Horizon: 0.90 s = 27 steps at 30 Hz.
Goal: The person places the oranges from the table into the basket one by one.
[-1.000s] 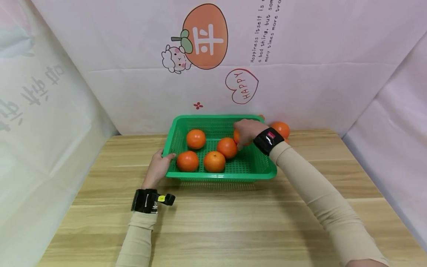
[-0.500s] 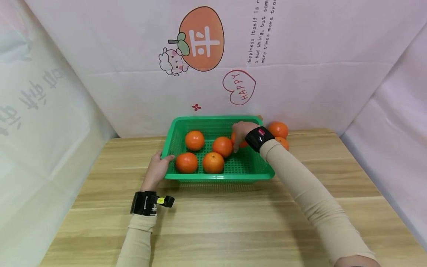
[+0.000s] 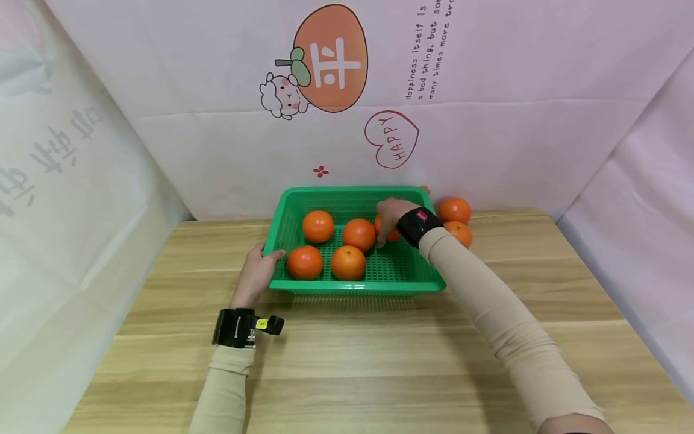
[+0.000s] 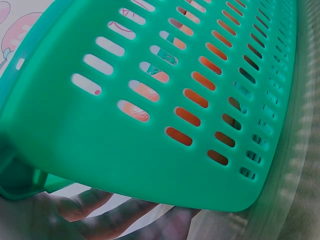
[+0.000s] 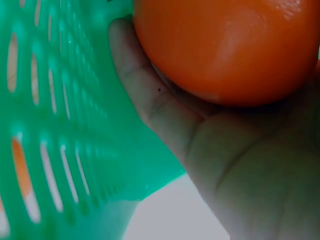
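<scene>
A green plastic basket (image 3: 353,284) with slotted walls stands on the wooden table, several oranges inside it. My left hand (image 3: 256,272) grips its left rim, the thumb over the edge; in the left wrist view the fingers (image 4: 115,220) lie along the outside of the wall. At the basket's back right, my right hand (image 3: 393,216) is curled round an orange (image 5: 225,50), partly hidden by the hand in the head view. Beside that fruit, to its left, sits another orange (image 3: 358,235). Other oranges lie at the front left (image 3: 305,263), front middle (image 3: 348,263) and back left (image 3: 318,226).
Outside the basket, right of it, two more oranges, one at the back (image 3: 454,210) and one nearer (image 3: 459,232), lie on the table (image 3: 347,355). A white printed cloth (image 3: 217,150) hangs behind, with white sheets along both sides.
My right hand has shifted slightly left inside the basket with its orange. The orange beside it has moved left and back. My left hand stays on the rim.
</scene>
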Each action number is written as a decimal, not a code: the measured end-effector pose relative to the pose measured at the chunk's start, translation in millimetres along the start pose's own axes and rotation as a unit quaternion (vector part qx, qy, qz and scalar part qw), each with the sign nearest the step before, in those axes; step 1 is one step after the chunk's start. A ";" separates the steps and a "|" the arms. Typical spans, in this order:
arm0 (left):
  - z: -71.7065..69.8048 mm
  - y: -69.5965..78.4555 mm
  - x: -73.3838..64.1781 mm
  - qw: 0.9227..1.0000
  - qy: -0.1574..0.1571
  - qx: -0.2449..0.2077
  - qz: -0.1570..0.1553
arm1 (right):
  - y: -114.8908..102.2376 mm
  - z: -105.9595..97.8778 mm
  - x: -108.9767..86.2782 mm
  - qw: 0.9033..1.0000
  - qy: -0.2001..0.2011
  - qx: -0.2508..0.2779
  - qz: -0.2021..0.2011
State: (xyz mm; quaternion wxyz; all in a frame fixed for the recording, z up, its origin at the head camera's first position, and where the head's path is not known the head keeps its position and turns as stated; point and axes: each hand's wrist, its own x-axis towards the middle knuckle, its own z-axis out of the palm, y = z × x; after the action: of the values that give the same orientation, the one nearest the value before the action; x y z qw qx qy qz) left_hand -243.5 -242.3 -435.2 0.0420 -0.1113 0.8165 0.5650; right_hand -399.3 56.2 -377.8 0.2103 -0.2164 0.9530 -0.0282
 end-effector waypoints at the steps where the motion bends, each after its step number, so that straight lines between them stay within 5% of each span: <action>1: 0.1 -0.2 0.0 1.000 -0.001 0.000 0.001 | 0.0 0.9 0.7 1.000 -0.002 0.002 0.002; 27: -1.2 0.1 1.8 1.000 -0.007 -0.002 -0.006 | 4.1 15.1 19.1 1.000 -0.005 0.004 0.016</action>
State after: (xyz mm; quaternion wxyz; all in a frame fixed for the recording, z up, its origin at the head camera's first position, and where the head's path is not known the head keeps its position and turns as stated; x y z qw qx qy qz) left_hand -245.2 -243.6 -435.0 0.0511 -0.1121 0.8143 0.5672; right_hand -410.3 52.4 -399.5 0.2167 -0.2006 0.9550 -0.0279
